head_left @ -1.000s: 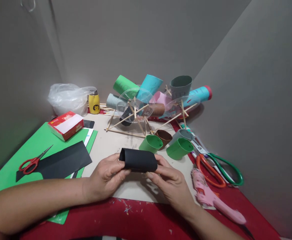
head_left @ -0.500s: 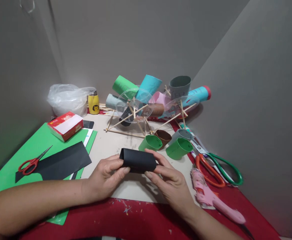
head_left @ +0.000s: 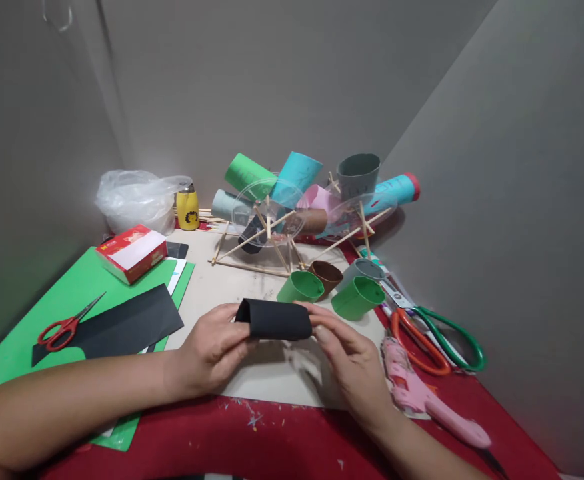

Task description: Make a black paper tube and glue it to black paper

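A rolled black paper tube (head_left: 277, 321) hangs just above the beige board (head_left: 232, 280), held between both hands. My left hand (head_left: 212, 350) pinches its left end with thumb and fingers. My right hand (head_left: 349, 363) grips the right end, fingers curled over the top. Just behind the tube stand two green paper cups (head_left: 302, 287) (head_left: 358, 297), a brown one (head_left: 326, 273) and a grey one (head_left: 365, 269).
A stick-and-cup wheel model (head_left: 297, 200) stands at the back. Red scissors (head_left: 65, 327) lie on black paper (head_left: 117, 327) over green sheets at the left, by a red box (head_left: 132, 250). At the right lie a pink glue gun (head_left: 422, 393) and larger scissors (head_left: 432, 333).
Both hands have lifted the black tube slightly up and away. The right hand's fingers have shifted over the tube's right end.
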Demonstrator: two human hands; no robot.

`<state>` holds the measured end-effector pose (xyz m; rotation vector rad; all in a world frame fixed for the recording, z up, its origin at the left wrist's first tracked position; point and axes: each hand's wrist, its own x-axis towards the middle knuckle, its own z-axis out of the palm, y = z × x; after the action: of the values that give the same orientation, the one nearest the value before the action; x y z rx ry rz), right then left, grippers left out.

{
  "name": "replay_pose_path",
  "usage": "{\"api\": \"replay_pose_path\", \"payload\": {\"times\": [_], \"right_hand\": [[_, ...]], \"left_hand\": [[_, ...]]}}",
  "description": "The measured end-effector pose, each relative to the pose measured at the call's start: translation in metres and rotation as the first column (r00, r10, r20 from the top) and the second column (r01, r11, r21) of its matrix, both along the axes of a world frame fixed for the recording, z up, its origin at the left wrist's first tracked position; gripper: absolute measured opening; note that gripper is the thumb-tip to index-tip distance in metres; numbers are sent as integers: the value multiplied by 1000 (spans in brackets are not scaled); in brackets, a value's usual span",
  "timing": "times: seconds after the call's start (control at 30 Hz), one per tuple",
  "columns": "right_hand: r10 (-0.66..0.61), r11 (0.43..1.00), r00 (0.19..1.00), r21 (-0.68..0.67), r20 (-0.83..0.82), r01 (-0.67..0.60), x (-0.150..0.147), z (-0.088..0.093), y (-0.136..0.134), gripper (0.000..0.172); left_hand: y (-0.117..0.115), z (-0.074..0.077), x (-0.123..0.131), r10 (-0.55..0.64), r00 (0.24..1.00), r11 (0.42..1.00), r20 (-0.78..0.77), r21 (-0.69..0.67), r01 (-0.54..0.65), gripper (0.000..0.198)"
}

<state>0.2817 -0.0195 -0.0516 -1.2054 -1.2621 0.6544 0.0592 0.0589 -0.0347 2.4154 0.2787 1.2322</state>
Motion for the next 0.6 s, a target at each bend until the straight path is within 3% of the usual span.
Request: {"api": "replay_pose_path", "payload": {"times": [0.07, 0.13, 0.23, 0.37, 0.43, 0.5, 0.6], "right_hand": [[-16, 1000, 995, -3, -103, 16, 2, -3, 1, 23], [0, 1000, 980, -8, -198, -2, 1, -5, 1, 30], [124, 989, 966, -55, -225, -140, -2, -4, -1, 42], [319, 916, 941, -217, -115, -337, -4, 5, -5, 47], [316, 914, 945, -240, -87, -328, -4, 7, -6, 46], [260, 937, 963, -224, -64, -268, -3, 8, -4, 46], [156, 969, 988, -195, 19, -149, -2, 9, -1, 47]], "left_hand": [[3, -5, -2, -6, 1000, 972, -11, 235, 9, 18], [4, -8, -4, 8, 1000, 926, -27, 378, 2, 18], [0, -7, -6, 27, 998, 881, -65, 474, 7, 21], [-6, 3, -7, 3, 991, 838, -132, 542, 70, 22], [-6, 4, -6, 2, 991, 852, -134, 520, 69, 22], [-5, 3, -5, -2, 993, 904, -118, 424, 52, 20], [-4, 2, -2, -23, 995, 995, -94, 98, 32, 17]]}}
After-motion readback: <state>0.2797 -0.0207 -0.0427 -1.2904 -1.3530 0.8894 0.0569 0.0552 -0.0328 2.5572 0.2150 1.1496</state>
